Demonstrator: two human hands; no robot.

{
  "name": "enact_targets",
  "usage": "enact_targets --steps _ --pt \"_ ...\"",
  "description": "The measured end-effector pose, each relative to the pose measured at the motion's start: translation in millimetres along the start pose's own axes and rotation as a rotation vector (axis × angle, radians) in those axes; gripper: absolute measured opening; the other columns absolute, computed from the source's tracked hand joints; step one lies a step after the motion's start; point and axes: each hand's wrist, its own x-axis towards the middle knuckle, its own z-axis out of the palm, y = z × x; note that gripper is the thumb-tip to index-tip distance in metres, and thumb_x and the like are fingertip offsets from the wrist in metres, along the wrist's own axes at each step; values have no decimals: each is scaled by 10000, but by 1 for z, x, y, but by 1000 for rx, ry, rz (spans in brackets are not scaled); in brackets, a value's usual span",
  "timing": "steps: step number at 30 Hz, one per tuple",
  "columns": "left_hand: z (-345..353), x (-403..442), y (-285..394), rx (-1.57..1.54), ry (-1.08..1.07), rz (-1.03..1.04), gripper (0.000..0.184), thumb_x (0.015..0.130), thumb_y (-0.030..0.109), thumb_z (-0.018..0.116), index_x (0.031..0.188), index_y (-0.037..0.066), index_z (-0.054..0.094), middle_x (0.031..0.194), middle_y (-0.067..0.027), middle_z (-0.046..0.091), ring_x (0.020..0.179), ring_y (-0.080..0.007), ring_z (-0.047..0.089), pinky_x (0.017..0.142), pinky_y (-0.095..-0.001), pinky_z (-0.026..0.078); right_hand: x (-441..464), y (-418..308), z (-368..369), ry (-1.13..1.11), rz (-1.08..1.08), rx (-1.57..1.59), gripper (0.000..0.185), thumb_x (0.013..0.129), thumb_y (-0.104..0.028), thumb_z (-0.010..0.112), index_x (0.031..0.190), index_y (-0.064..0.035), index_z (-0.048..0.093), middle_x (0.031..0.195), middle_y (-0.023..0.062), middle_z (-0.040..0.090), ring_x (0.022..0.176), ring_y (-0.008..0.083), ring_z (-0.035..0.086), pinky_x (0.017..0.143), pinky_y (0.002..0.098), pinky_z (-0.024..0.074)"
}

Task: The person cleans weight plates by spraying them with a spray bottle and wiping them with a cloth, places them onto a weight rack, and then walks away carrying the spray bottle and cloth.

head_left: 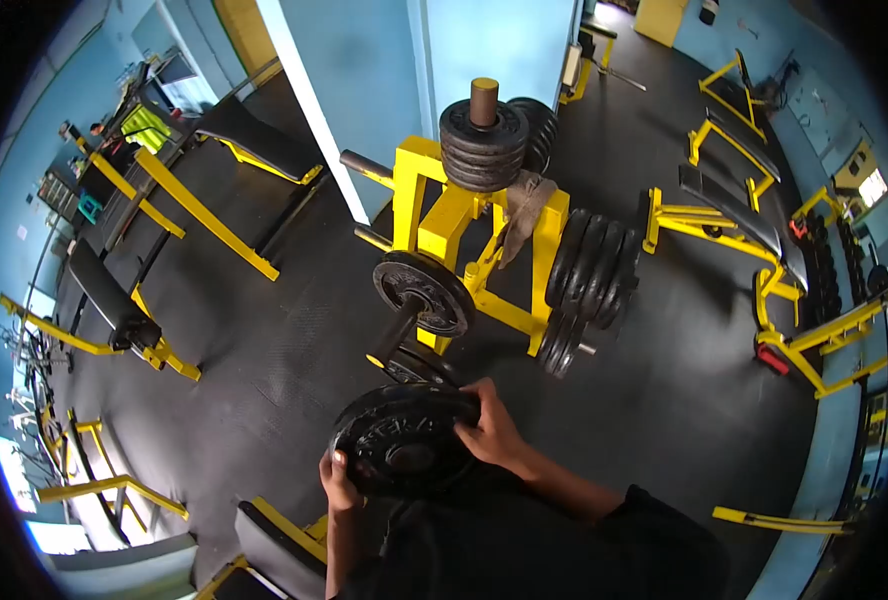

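A black weight plate (409, 430) with raised lettering is held in front of my body, tilted. My left hand (340, 483) grips its left edge, with the thumb on the face. On the opposite edge, my right hand (489, 428) is closed round the rim; some of its fingers are hidden behind the plate. Just beyond stands a yellow plate rack (448, 222). Its near peg (396, 338) points toward me and carries another black plate (424, 293). Below that peg, a further plate (416, 362) is partly hidden by the one I hold.
Plates are stacked on the rack's upright post (483, 145), and several more hang on its right side (594, 262). A brown cloth (526, 212) drapes over the frame. Padded benches (114, 295) stand left, others (732, 210) right. A blue pillar (349, 100) rises behind the rack.
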Motion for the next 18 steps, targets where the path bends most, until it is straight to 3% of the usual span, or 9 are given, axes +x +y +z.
enact_targets --steps 3,5,10,12,18 --pt "-11 37 4 -25 -79 -58 566 863 487 634 1084 -32 581 710 -37 559 621 -127 538 556 -262 444 19 7 14 43 71 131 482 766 36 656 1190 -6 431 1028 161 544 942 271 592 840 340 465" --pt "-20 58 6 52 -104 -42 536 852 470 645 1046 -27 593 707 -27 556 629 -123 536 563 -274 446 26 8 18 69 -6 -40 490 783 -1 693 1212 -4 457 1092 221 575 939 359 638 780 405 511" --pt "-29 116 11 107 -190 -112 535 820 482 682 997 -17 606 752 -39 602 650 -126 563 590 -276 455 41 33 42 136 35 -59 480 786 23 660 1229 7 475 1107 222 554 1011 362 612 846 386 496" --pt "-37 137 9 164 -237 -159 578 796 508 705 999 -26 617 806 -53 644 676 -127 587 615 -260 460 44 39 53 215 21 -82 488 771 72 635 1222 10 460 1058 152 554 996 233 581 885 330 464" --pt "-50 207 1 106 -389 -167 639 774 508 735 1052 -59 634 832 -54 651 699 -124 583 628 -263 466 59 30 92 358 94 -74 498 793 66 627 1243 -7 427 1061 139 557 1004 207 570 894 323 459"
